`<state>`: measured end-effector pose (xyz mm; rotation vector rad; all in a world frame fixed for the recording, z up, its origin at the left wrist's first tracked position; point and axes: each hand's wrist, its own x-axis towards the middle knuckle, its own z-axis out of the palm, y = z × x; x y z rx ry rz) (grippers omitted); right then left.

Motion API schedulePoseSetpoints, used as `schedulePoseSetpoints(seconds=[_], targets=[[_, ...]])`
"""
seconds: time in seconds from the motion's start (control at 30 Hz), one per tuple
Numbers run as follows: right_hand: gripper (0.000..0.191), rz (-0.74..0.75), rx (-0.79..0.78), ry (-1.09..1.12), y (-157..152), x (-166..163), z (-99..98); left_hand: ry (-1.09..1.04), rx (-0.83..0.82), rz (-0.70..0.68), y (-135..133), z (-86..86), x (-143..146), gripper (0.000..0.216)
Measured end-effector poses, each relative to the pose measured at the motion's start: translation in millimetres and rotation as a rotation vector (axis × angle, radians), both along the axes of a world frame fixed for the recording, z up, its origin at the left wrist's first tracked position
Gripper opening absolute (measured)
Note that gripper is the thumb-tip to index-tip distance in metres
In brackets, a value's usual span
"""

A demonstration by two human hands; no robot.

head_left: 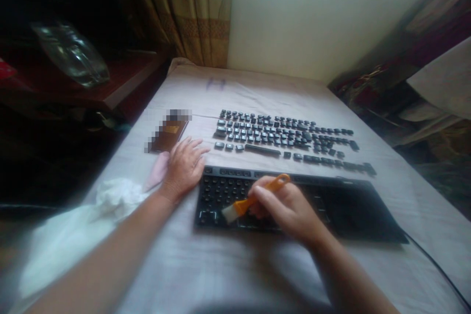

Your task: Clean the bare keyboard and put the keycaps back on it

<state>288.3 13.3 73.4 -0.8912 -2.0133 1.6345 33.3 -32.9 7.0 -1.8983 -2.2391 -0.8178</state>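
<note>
Keyboard lies directly beneath the right hand, its long axis running left to right, most of its length reaching out to the right of those fingers; they are pinched narrow around the orange handle of a brush, which slants so that its bristles point left and toward the person, over the keyboard's near left corner; whether the bristles touch it I cannot tell; the left hand is nearer the far left corner, fingers spread wide on the pale cloth, holding nothing visible; beyond both sets of fingers, loose keycaps lie in rows, a narrow strip of cloth dividing them from the keyboard's far edge; on the near side, a broader stretch of cloth runs toward the person.
</note>
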Motion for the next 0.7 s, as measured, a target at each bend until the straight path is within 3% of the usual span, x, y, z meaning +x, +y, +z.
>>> schedulePoseSetpoints(seconds=[0.07, 0.17, 0.23, 0.33, 0.5, 0.63, 0.7], targets=[[0.036, 0.015, 0.071, -0.028, 3, 5, 1.8, -0.001, 0.001, 0.0, 0, -0.5, 0, 0.034], [0.037, 0.136, 0.012, -0.097, 6, 11, 6.3, 0.0, -0.001, -0.001, 0, -1.4, -1, 0.033], [0.038, 0.116, -0.04, -0.091, 7, 13, 8.9, 0.002, 0.0, -0.001, 0, -2.0, -1, 0.033], [0.039, 0.025, 0.006, -0.044, 8, 14, 9.0, 0.005, 0.003, -0.001, 0, -2.4, -1, 0.034], [0.037, 0.128, -0.061, -0.099, 7, 14, 7.2, 0.009, 0.005, -0.005, 0, -2.7, -2, 0.034], [0.038, 0.028, -0.049, -0.079, 8, 14, 8.7, 0.01, 0.01, -0.005, 0, -4.5, -3, 0.033], [0.041, 0.072, -0.074, -0.097, 9, 16, 7.3, 0.017, 0.023, -0.008, 0, -6.2, -4, 0.033]])
